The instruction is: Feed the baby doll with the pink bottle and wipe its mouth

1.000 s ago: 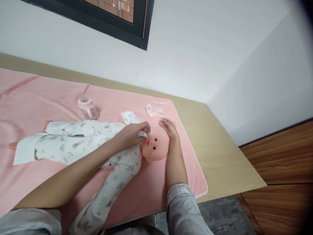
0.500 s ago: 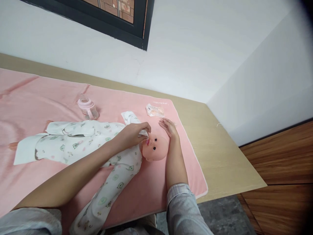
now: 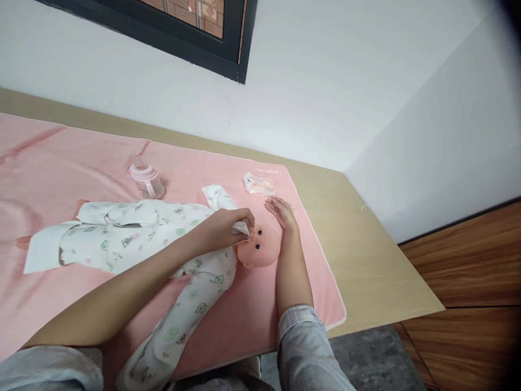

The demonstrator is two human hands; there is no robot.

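A baby doll (image 3: 266, 247) lies on its back on a pink blanket (image 3: 97, 157), dressed in a white patterned outfit (image 3: 134, 231). Pinched in my left hand (image 3: 222, 231) is a folded white wipe (image 3: 241, 228), held against the doll's face over its mouth. My right hand (image 3: 280, 212) lies beside the top of the doll's head with its fingers stretched out and nothing in them; its forearm rests along the blanket. A small clear packet (image 3: 258, 183) sits just beyond my right fingertips.
A pink baby bottle (image 3: 146, 179) lies tilted on the blanket past the doll's body. The wooden table (image 3: 350, 239) reaches to the white wall, below a dark window frame (image 3: 183, 41). Wood-grain panels (image 3: 472, 260) stand at the right.
My left hand has shifted slightly right with the wipe, which now covers the doll's mouth. My right hand and the doll have stayed in place.
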